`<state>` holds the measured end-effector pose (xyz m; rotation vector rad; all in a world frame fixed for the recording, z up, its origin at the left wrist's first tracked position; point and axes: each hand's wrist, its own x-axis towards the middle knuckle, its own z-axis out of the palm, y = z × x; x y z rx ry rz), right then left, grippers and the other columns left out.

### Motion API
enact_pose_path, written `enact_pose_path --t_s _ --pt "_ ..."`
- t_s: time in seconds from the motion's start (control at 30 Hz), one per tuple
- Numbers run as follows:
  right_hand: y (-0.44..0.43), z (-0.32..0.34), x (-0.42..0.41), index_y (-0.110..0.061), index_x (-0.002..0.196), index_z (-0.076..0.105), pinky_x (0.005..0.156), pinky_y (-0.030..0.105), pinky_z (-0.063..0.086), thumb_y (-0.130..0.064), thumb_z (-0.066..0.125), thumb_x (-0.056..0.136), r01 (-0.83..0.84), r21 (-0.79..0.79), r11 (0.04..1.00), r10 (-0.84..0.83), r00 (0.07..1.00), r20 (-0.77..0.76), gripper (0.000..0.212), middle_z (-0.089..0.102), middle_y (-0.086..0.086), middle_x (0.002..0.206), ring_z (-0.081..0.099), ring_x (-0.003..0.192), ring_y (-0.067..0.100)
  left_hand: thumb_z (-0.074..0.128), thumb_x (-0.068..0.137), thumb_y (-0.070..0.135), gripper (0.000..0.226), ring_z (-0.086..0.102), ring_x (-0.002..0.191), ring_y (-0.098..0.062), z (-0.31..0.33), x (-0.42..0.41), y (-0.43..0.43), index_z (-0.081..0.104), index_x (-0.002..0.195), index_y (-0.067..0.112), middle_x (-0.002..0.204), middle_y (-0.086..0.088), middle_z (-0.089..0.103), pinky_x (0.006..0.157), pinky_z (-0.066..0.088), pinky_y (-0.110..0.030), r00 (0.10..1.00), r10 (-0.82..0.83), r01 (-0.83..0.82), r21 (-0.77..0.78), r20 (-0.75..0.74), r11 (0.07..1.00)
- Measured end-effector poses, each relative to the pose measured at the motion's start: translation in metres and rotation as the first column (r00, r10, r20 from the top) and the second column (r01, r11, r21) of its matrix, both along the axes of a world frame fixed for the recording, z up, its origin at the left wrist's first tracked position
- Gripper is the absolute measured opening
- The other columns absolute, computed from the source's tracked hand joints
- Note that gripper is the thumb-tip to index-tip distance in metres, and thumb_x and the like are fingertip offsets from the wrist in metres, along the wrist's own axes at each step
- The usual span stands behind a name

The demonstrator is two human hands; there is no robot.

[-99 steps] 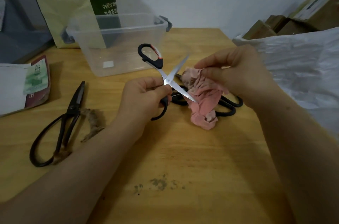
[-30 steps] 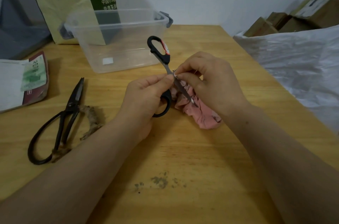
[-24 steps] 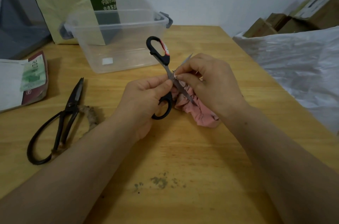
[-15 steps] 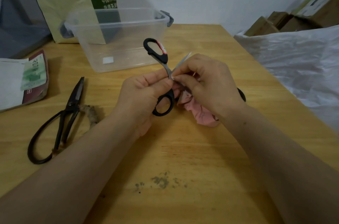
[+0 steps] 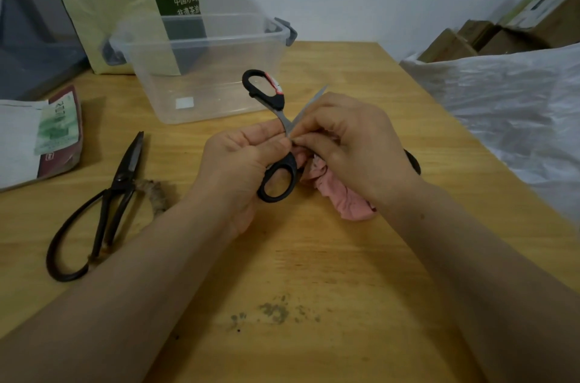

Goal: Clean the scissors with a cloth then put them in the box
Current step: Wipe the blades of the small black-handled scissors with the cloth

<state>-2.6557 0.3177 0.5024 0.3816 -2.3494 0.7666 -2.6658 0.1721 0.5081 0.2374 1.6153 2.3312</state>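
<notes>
Over a wooden tabletop [image 5: 314,257], a person's two hands meet at a pair of black-handled scissors [image 5: 277,100], held just above the surface with the blades crossed open, probably so each blade can be wiped. The left hand [image 5: 241,159] curls round the lower handle, thumb by the pivot, steadying the tool. The right hand [image 5: 351,144] pinches a pink cloth [image 5: 342,197] against the metal near the pivot; the rest of the cloth trails onto the wood.

The clear plastic box [image 5: 204,40] stands just behind, open-topped, with nothing between it and the hands. To the left lie old dark iron shears [image 5: 122,181] beside a frayed scrap of cord [image 5: 155,194]. A further black handle [image 5: 412,163] peeks out behind the right hand. A white plastic sack [image 5: 502,106] crowds the right edge.
</notes>
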Motion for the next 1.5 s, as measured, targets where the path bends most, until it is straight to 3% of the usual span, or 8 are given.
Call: enact_pose_path --t_s 0.17,0.3,0.47,0.67,0.83,0.97,1.3,1.5 --pt "0.012 0.003 -0.004 -0.015 0.083 0.073 0.080 0.039 0.050 -0.017 0.067 0.082 0.094 -0.040 0.995 -0.095 0.995 -0.034 0.006 0.065 -0.005 0.087 0.060 0.084 0.015 0.053 0.089 -0.005 0.022 0.070 0.071 -0.017 0.000 0.002 0.002 0.067 0.105 0.001 0.088 -0.014 0.073 0.051 0.050 -0.014 1.000 -0.015 0.015 -0.015 -0.011 1.000" --pt "0.002 0.001 0.000 -0.014 0.081 0.073 0.078 0.029 0.050 -0.015 0.066 0.081 0.012 0.030 0.999 -0.011 0.999 -0.031 0.006 0.065 -0.005 0.083 0.060 0.081 0.012 0.053 0.089 -0.005 0.023 0.070 0.071 -0.017 0.000 0.002 0.002 0.067 0.105 0.000 0.089 -0.014 0.073 0.050 0.049 -0.014 1.000 0.017 -0.017 -0.005 -0.009 1.000" --pt "0.008 0.002 -0.003 -0.021 0.081 0.072 0.085 0.049 0.047 -0.025 0.066 0.079 0.081 -0.046 0.996 -0.082 0.996 -0.041 0.007 0.060 -0.016 0.082 0.061 0.081 0.010 0.054 0.088 -0.004 0.022 0.070 0.074 -0.019 0.000 0.001 0.002 0.067 0.105 0.001 0.088 -0.014 0.073 0.054 0.051 -0.015 1.000 0.000 0.000 -0.002 -0.014 1.000" --pt "0.002 0.001 0.003 -0.014 0.081 0.073 0.070 0.008 0.044 -0.010 0.072 0.080 0.006 -0.126 0.992 -0.008 1.000 -0.014 0.004 0.065 -0.006 0.082 0.060 0.078 0.003 0.054 0.088 -0.005 0.022 0.070 0.071 -0.015 -0.001 0.002 0.001 0.068 0.102 0.003 0.082 -0.009 0.074 0.053 0.050 -0.014 0.999 -0.005 0.005 0.008 -0.040 1.000" --pt "0.013 0.008 0.001 -0.023 0.081 0.070 0.072 0.009 0.045 -0.010 0.073 0.080 0.142 -0.349 0.926 -0.121 0.989 0.083 0.013 0.064 -0.015 0.081 0.060 0.079 0.000 0.055 0.086 -0.009 0.024 0.072 0.073 -0.018 -0.002 0.003 0.005 0.066 0.104 0.002 0.088 -0.012 0.074 0.056 0.054 -0.018 0.997 -0.026 0.023 -0.036 -0.076 0.999" --pt "0.019 0.017 0.008 -0.025 0.083 0.070 0.074 0.010 0.049 -0.009 0.073 0.080 0.194 -0.431 0.881 -0.181 0.981 0.071 0.016 0.065 -0.017 0.081 0.063 0.080 0.001 0.054 0.086 -0.010 0.024 0.072 0.082 -0.023 -0.005 0.002 0.008 0.065 0.104 0.002 0.092 -0.013 0.074 0.073 0.059 -0.028 0.998 0.019 -0.021 -0.041 -0.058 0.999" --pt "0.009 0.008 0.003 -0.014 0.087 0.075 0.072 0.008 0.044 -0.009 0.072 0.080 0.012 -0.174 0.985 0.007 0.994 0.108 0.009 0.062 -0.011 0.084 0.058 0.080 0.000 0.065 0.075 -0.011 0.027 0.071 0.081 -0.025 -0.007 0.002 0.005 0.068 0.100 0.000 0.089 -0.015 0.074 0.073 0.059 -0.028 0.993 -0.014 0.004 -0.085 -0.113 0.996" --pt "0.016 0.009 -0.001 -0.026 0.085 0.068 0.075 0.005 0.043 -0.012 0.069 0.084 0.251 -0.311 0.917 -0.222 0.967 0.126 0.015 0.059 -0.015 0.086 0.056 0.081 -0.004 0.061 0.076 -0.016 0.025 0.071 0.071 -0.019 -0.007 0.006 0.010 0.068 0.094 0.000 0.084 -0.013 0.074 0.066 0.058 -0.024 0.995 -0.028 0.020 -0.088 -0.093 0.996"
